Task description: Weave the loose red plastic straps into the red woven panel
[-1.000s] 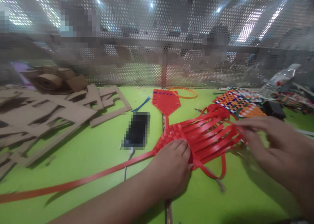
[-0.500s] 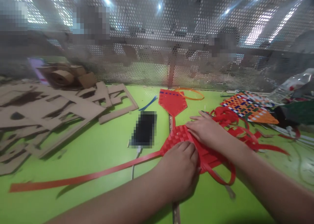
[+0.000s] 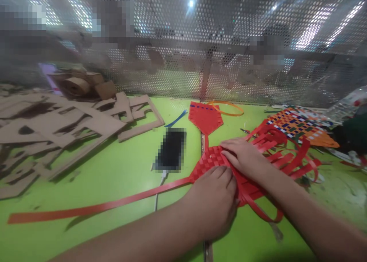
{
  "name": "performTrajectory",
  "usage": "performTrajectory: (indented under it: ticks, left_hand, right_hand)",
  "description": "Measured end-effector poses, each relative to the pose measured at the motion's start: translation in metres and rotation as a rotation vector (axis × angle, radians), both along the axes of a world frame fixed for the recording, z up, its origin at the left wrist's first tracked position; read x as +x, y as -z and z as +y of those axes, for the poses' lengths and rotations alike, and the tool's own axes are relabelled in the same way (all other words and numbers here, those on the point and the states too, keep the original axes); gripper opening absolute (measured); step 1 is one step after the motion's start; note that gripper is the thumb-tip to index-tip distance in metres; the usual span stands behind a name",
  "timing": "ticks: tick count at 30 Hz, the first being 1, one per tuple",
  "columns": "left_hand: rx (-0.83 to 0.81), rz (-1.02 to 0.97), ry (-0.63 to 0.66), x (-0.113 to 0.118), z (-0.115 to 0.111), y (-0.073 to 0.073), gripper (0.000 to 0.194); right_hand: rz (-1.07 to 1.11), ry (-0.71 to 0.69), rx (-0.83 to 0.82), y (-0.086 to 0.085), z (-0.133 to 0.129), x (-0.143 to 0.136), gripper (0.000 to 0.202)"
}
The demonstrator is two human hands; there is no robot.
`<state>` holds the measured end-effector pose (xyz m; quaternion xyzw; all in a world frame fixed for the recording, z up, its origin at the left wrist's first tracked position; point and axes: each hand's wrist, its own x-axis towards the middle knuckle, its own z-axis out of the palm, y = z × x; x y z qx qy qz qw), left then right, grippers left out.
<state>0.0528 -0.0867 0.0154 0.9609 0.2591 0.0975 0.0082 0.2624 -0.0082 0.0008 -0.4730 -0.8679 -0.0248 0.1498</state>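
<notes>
A woven piece of red strips (image 3: 210,158) lies on the green table, one long strip reaching out to the left and several loose strips fanning to the right. My left hand (image 3: 216,195) is closed at its near edge, fingers curled onto the weave; the fingertips are hidden beneath the hand. On the far side of the weave rests my right hand (image 3: 243,157), its fingers reaching left over the red strips and its palm side hidden. Beyond both hands sits a red pointed piece (image 3: 205,118) with a blue dashed band.
Cardboard scraps (image 3: 86,128) and a tape roll (image 3: 77,86) cover the left side. A phone (image 3: 171,150) with a white cable lies left of the weave. At right are an orange checked weave (image 3: 304,126) and a plastic bottle (image 3: 348,103). A perforated screen (image 3: 172,63) stands behind.
The loose red strips at right have spread out from a bunched tangle. My right hand has shifted slightly right and down. The whole view has shifted slightly.
</notes>
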Motion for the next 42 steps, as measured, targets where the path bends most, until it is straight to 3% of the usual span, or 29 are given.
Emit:
performTrajectory:
  ticks: [8, 23, 36, 42]
  left_hand:
    - [-0.200, 0.020, -0.042, -0.001, 0.000, -0.008, 0.053]
    - [-0.264, -0.024, -0.067, -0.004, 0.000, -0.002, 0.059]
    - [-0.266, -0.032, -0.056, -0.005, 0.001, -0.003, 0.057]
    - [-0.293, -0.036, -0.065, -0.004, 0.001, -0.001, 0.057]
  right_hand:
    - [0.019, -0.036, 0.013, 0.001, -0.003, 0.005, 0.035]
    - [0.039, -0.064, 0.055, 0.015, 0.002, 0.003, 0.035]
    - [0.006, -0.029, -0.015, 0.005, -0.004, -0.004, 0.037]
    - [0.010, -0.074, 0.006, 0.009, -0.002, 0.003, 0.035]
